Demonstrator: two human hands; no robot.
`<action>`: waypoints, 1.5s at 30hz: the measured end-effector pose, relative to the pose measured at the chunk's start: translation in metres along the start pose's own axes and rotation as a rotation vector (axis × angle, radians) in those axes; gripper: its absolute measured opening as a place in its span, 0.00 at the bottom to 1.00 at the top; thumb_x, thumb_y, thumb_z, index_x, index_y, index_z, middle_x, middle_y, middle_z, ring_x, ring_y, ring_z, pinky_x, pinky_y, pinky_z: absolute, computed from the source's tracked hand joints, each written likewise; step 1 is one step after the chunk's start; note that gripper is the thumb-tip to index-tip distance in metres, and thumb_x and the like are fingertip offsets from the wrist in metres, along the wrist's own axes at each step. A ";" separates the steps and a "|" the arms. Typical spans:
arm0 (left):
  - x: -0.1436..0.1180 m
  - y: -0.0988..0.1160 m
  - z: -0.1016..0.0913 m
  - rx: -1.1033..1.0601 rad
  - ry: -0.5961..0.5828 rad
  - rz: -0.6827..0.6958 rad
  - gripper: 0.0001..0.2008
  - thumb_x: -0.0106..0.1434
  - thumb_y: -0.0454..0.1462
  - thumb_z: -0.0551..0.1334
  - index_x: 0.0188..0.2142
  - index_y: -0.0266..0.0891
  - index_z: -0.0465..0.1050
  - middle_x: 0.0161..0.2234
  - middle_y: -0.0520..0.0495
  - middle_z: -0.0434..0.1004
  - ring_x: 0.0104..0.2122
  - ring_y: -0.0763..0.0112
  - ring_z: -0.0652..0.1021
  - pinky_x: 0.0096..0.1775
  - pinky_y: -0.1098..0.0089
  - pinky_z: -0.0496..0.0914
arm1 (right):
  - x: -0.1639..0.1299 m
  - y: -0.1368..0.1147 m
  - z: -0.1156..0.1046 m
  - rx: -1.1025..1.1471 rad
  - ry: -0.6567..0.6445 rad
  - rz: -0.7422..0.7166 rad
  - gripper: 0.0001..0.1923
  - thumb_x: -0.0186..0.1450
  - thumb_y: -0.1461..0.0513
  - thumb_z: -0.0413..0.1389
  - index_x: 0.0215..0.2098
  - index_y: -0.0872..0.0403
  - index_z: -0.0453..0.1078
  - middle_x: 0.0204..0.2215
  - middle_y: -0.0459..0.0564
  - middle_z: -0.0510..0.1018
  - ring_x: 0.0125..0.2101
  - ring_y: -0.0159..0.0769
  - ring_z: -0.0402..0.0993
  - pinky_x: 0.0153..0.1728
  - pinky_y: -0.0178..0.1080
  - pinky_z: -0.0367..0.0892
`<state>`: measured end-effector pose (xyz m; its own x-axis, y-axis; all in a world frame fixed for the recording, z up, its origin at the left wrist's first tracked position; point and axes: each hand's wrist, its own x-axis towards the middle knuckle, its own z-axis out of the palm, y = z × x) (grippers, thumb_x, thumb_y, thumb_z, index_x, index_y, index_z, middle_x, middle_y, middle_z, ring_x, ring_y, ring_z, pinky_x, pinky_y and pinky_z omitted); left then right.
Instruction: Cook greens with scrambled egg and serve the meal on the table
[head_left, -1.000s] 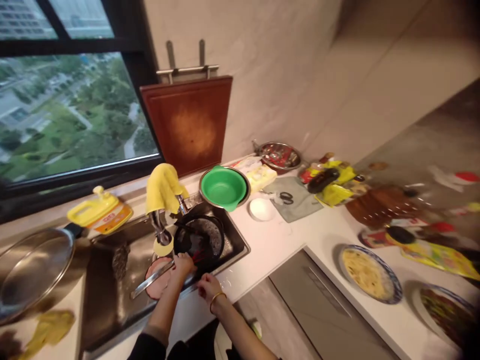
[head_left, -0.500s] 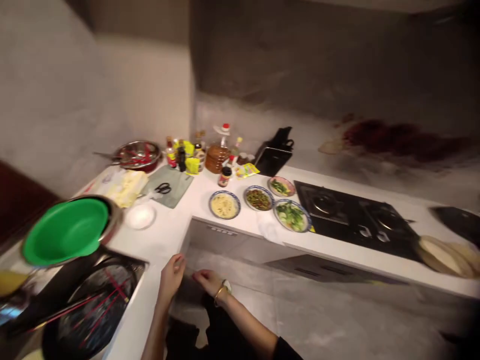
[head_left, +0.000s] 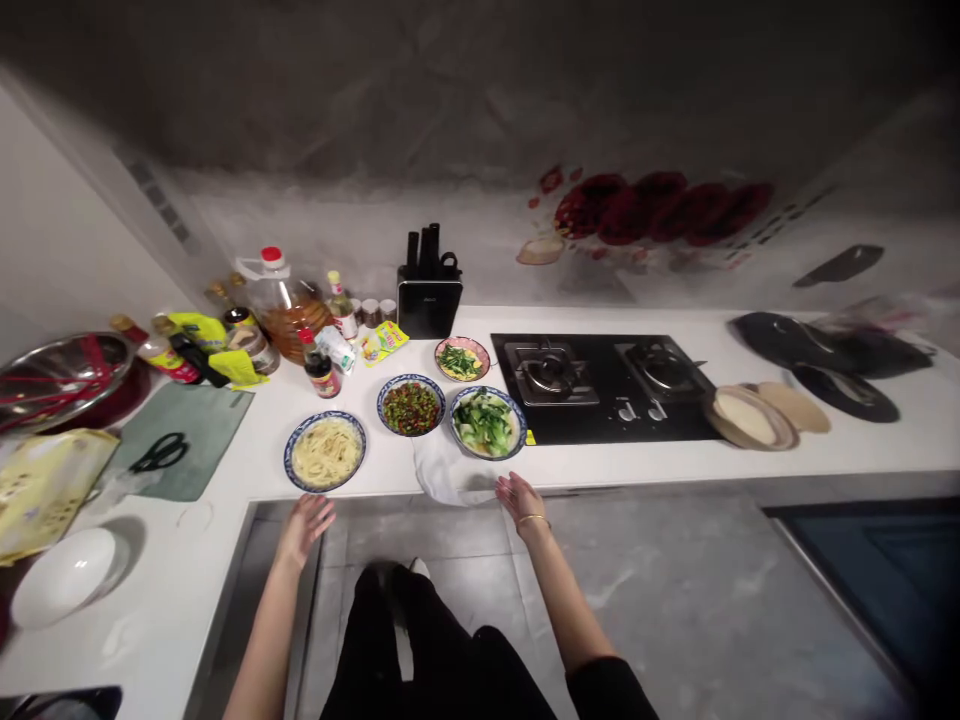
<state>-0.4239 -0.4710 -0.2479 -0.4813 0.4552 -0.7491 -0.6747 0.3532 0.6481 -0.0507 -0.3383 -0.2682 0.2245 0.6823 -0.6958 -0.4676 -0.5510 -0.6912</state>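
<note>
Left hand (head_left: 304, 530): fingers spread, holding nothing, just in front of the noodle plate (head_left: 325, 452)
Right hand (head_left: 521, 500): loosely open, nothing gripped, near the greens plate (head_left: 487, 423); whether fingertips touch the pale sheet (head_left: 442, 480) is hard to tell
Noodle plate: near the counter edge
Greens plate: between chopped-bean plate (head_left: 411, 405) and black hob (head_left: 600, 420)

Noodle plate (head_left: 289, 463) smooth; hob (head_left: 574, 427) glossy; basin (head_left: 45, 363) shiny metal.
</note>
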 end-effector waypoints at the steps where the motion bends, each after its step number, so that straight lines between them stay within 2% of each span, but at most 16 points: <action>1: -0.002 -0.009 0.003 0.018 0.008 -0.006 0.06 0.61 0.31 0.55 0.38 0.39 0.63 0.34 0.47 0.74 0.31 0.69 0.79 0.39 0.62 0.73 | -0.001 0.003 -0.002 0.012 -0.009 0.010 0.14 0.47 0.61 0.63 0.31 0.54 0.67 0.22 0.46 0.77 0.26 0.33 0.75 0.33 0.37 0.70; 3: -0.011 -0.035 0.017 0.098 0.005 -0.034 0.05 0.60 0.34 0.54 0.37 0.40 0.63 0.32 0.47 0.74 0.30 0.70 0.78 0.36 0.64 0.73 | -0.010 0.013 -0.010 0.044 -0.022 0.021 0.16 0.45 0.59 0.64 0.30 0.55 0.67 0.22 0.47 0.77 0.28 0.37 0.76 0.33 0.39 0.70; 5: -0.029 -0.070 0.046 0.283 -0.114 -0.045 0.11 0.56 0.37 0.60 0.39 0.42 0.64 0.32 0.48 0.74 0.29 0.70 0.78 0.33 0.67 0.73 | -0.023 0.025 -0.023 0.069 -0.018 -0.027 0.17 0.43 0.58 0.65 0.27 0.54 0.66 0.22 0.46 0.76 0.28 0.36 0.75 0.32 0.39 0.69; 8: -0.074 -0.120 0.118 0.543 -0.526 0.023 0.18 0.50 0.44 0.66 0.38 0.41 0.66 0.33 0.47 0.74 0.30 0.69 0.77 0.33 0.70 0.71 | -0.042 0.030 -0.055 0.108 0.064 -0.165 0.18 0.41 0.58 0.65 0.20 0.52 0.59 0.17 0.39 0.69 0.21 0.29 0.69 0.27 0.35 0.66; 11: -0.128 -0.159 0.204 0.750 -0.923 0.121 0.20 0.49 0.49 0.65 0.36 0.39 0.67 0.30 0.48 0.73 0.29 0.70 0.75 0.32 0.71 0.70 | -0.051 0.014 -0.110 0.173 0.218 -0.277 0.18 0.41 0.61 0.63 0.17 0.52 0.55 0.13 0.36 0.62 0.16 0.25 0.60 0.22 0.31 0.59; 14: -0.175 -0.195 0.288 0.901 -1.197 0.185 0.20 0.50 0.51 0.64 0.33 0.38 0.68 0.29 0.47 0.73 0.30 0.70 0.75 0.35 0.71 0.69 | -0.056 -0.013 -0.189 0.249 0.401 -0.381 0.16 0.40 0.63 0.62 0.16 0.52 0.55 0.13 0.36 0.60 0.16 0.24 0.57 0.20 0.31 0.56; 17: -0.217 -0.246 0.363 0.961 -1.335 0.260 0.20 0.49 0.52 0.63 0.32 0.38 0.68 0.30 0.46 0.73 0.33 0.67 0.75 0.36 0.70 0.69 | -0.059 -0.035 -0.285 0.237 0.599 -0.467 0.15 0.40 0.61 0.62 0.16 0.51 0.56 0.12 0.37 0.60 0.16 0.26 0.57 0.20 0.32 0.56; 20: -0.260 -0.316 0.429 0.985 -1.428 0.224 0.22 0.47 0.53 0.64 0.32 0.39 0.68 0.31 0.45 0.74 0.33 0.66 0.76 0.35 0.69 0.69 | -0.059 -0.053 -0.386 0.185 0.776 -0.526 0.15 0.40 0.56 0.63 0.16 0.51 0.61 0.14 0.40 0.64 0.17 0.29 0.60 0.20 0.34 0.59; 24: -0.318 -0.417 0.507 1.011 -1.471 0.149 0.24 0.44 0.55 0.65 0.31 0.38 0.69 0.31 0.44 0.75 0.31 0.67 0.76 0.32 0.70 0.69 | -0.056 -0.089 -0.516 0.161 0.914 -0.547 0.18 0.39 0.49 0.64 0.23 0.52 0.73 0.20 0.48 0.74 0.24 0.39 0.70 0.24 0.39 0.66; 27: -0.352 -0.470 0.561 0.996 -1.422 0.147 0.25 0.43 0.55 0.65 0.32 0.38 0.71 0.32 0.43 0.75 0.30 0.67 0.76 0.31 0.70 0.68 | -0.048 -0.133 -0.591 0.091 0.942 -0.559 0.21 0.39 0.47 0.64 0.25 0.52 0.76 0.25 0.53 0.78 0.29 0.43 0.73 0.31 0.42 0.69; 31: -0.367 -0.502 0.625 0.959 -1.293 0.196 0.23 0.45 0.52 0.65 0.33 0.36 0.73 0.32 0.43 0.76 0.30 0.69 0.75 0.30 0.72 0.68 | -0.003 -0.212 -0.643 0.062 0.780 -0.528 0.23 0.40 0.45 0.64 0.26 0.53 0.77 0.28 0.54 0.79 0.32 0.44 0.74 0.31 0.42 0.69; 35: -0.349 -0.513 0.691 0.903 -1.145 0.358 0.20 0.49 0.50 0.62 0.33 0.35 0.73 0.33 0.43 0.77 0.30 0.69 0.76 0.28 0.73 0.69 | 0.075 -0.290 -0.660 0.059 0.485 -0.455 0.23 0.42 0.47 0.64 0.30 0.53 0.76 0.27 0.53 0.79 0.31 0.42 0.74 0.29 0.40 0.69; 37: -0.330 -0.507 0.724 0.878 -0.919 0.561 0.18 0.54 0.47 0.58 0.35 0.35 0.73 0.37 0.42 0.78 0.33 0.68 0.77 0.29 0.72 0.69 | 0.115 -0.327 -0.665 -0.007 0.382 -0.450 0.21 0.43 0.48 0.64 0.30 0.54 0.77 0.27 0.52 0.79 0.31 0.41 0.73 0.30 0.40 0.68; 39: -0.308 -0.493 0.754 0.914 -0.541 0.777 0.17 0.59 0.44 0.52 0.40 0.36 0.72 0.42 0.43 0.77 0.37 0.67 0.77 0.33 0.72 0.70 | 0.151 -0.365 -0.668 -0.101 0.288 -0.450 0.19 0.44 0.50 0.64 0.29 0.53 0.77 0.28 0.52 0.79 0.32 0.40 0.72 0.29 0.39 0.67; 42: -0.279 -0.466 0.787 0.960 -0.169 0.815 0.19 0.62 0.40 0.48 0.46 0.33 0.70 0.46 0.38 0.74 0.45 0.60 0.74 0.41 0.67 0.68 | 0.205 -0.422 -0.663 -0.226 0.114 -0.413 0.14 0.46 0.53 0.62 0.28 0.53 0.77 0.25 0.49 0.78 0.30 0.38 0.71 0.27 0.37 0.66; 45: -0.261 -0.453 0.803 1.024 0.001 0.751 0.17 0.61 0.38 0.51 0.42 0.32 0.74 0.44 0.35 0.76 0.47 0.53 0.73 0.44 0.63 0.66 | 0.263 -0.471 -0.642 -0.333 -0.055 -0.358 0.10 0.47 0.57 0.60 0.26 0.53 0.76 0.21 0.47 0.76 0.24 0.34 0.69 0.24 0.35 0.63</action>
<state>0.4567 -0.0931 -0.2359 -0.5572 0.8162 -0.1526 0.5027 0.4778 0.7204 0.7777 -0.2074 -0.2511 0.2716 0.8761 -0.3983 -0.0684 -0.3953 -0.9160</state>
